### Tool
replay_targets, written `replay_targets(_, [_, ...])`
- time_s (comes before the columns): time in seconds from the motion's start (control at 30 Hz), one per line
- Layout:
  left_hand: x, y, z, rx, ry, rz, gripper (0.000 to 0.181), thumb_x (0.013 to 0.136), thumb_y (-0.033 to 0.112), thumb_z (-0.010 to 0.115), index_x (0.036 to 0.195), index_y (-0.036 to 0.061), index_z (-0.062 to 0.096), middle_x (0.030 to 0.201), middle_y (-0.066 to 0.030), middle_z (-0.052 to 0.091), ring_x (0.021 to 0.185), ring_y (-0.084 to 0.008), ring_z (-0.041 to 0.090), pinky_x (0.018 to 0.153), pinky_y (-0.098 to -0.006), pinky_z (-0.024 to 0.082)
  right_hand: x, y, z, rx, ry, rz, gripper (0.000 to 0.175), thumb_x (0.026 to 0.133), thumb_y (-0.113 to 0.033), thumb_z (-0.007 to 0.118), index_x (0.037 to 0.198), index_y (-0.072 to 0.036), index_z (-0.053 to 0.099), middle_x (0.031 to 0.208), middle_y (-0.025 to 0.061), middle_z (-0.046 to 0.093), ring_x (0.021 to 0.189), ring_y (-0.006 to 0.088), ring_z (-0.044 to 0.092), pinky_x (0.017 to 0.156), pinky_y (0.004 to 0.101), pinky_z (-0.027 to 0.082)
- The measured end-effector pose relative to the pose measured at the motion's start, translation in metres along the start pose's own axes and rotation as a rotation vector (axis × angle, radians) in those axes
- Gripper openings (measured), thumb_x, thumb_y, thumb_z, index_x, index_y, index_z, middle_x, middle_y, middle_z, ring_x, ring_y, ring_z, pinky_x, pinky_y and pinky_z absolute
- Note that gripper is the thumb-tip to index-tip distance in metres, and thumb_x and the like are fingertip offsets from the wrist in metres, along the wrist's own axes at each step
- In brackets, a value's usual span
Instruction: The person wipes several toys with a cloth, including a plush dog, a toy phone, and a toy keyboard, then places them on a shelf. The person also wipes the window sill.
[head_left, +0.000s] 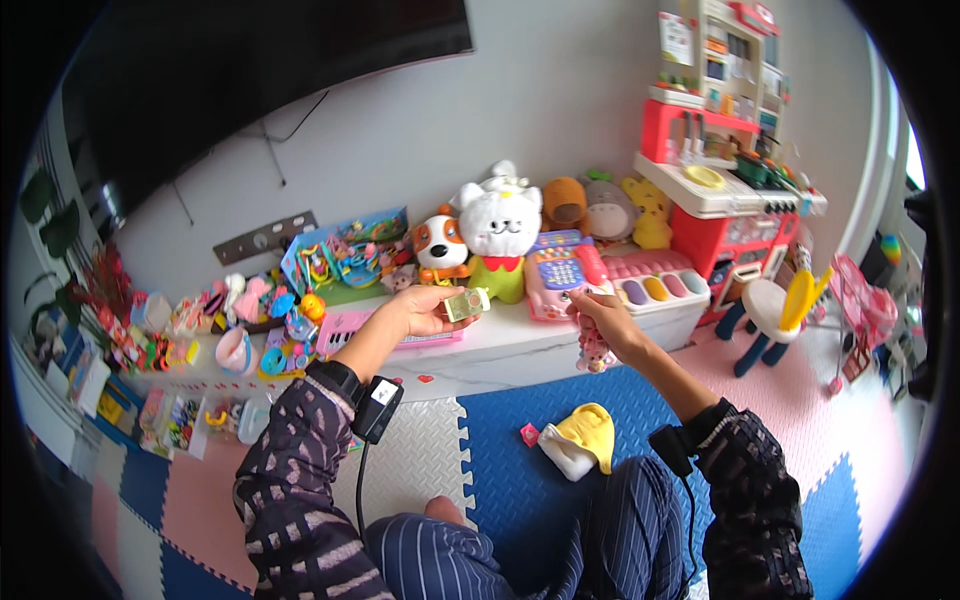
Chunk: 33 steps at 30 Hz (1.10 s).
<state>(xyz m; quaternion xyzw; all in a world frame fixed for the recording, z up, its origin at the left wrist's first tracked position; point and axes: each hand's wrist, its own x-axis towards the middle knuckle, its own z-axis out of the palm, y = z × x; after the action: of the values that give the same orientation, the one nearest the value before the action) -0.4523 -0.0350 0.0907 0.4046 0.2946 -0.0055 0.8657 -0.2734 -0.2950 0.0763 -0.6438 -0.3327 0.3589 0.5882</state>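
In my left hand (427, 311) is a small pale green bottle-like item (466, 305) with a light cap, lying on its side between thumb and fingers. My right hand (609, 319) grips the top of a small pink figure charm (595, 349), which hangs down below the fingers. Both hands are raised in front of a low white marbled bench (480, 367). Behind them sit a white cat plush (499, 217) and a pink toy cash register or phone (559, 277). On the blue mat below lies a yellow and white cloth item (581, 439), with a small pink piece (529, 434) beside it.
A pink toy keyboard (341, 334), an orange and white dog toy (440, 244) and a small white bucket (236, 351) line the bench. To the right stand a red and white play kitchen (720, 225), a small chair (772, 307) and a pink doll stroller (862, 292).
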Motion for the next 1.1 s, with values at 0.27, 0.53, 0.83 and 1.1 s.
replay_targets(0.27, [0.013,-0.020,-0.098,0.036,0.027,0.299,0.030,0.082,0.023,0.072,0.105,0.0070,0.063,0.095,-0.0064,0.064,0.078,-0.0162,0.060,0.049,-0.0231,0.042,0.071,0.023,0.091,-0.133,-0.235,0.135,0.037,0.097,-0.036,0.048,0.089,-0.001,0.058,0.056,-0.0050,0.040,0.049,0.0060,0.047,0.048,0.0231,0.042])
replay_targets(0.53, [-0.024,0.072,-0.202,-0.402,0.173,0.615,0.027,0.092,0.001,0.050,0.117,-0.0069,0.048,0.121,-0.0209,0.051,0.114,-0.0379,0.052,0.096,-0.0469,0.049,0.116,0.026,0.136,-0.216,-0.293,0.052,0.040,0.094,-0.039,0.055,0.078,-0.002,0.059,0.063,-0.0024,0.048,0.055,0.0057,0.041,0.050,0.0230,0.036])
replay_targets(0.83, [0.011,0.077,-0.094,0.088,-0.110,0.335,0.046,0.080,-0.012,0.042,0.126,-0.0137,0.039,0.126,-0.0234,0.046,0.118,-0.0355,0.049,0.103,-0.0449,0.040,0.112,-0.002,0.114,-0.066,-0.242,0.022,0.046,0.093,-0.043,0.054,0.087,0.002,0.060,0.069,0.0022,0.055,0.049,0.0094,0.054,0.041,0.0235,0.042])
replay_targets(1.1, [-0.024,-0.007,0.008,0.417,-0.195,0.718,0.051,0.084,-0.008,0.044,0.135,-0.0093,0.034,0.136,-0.0183,0.044,0.123,-0.0237,0.048,0.104,-0.0344,0.038,0.059,-0.005,0.123,0.345,-0.207,-0.072,0.034,0.093,-0.026,0.058,0.111,0.002,0.054,0.092,0.0087,0.063,0.064,0.0056,0.056,0.057,0.0198,0.047])
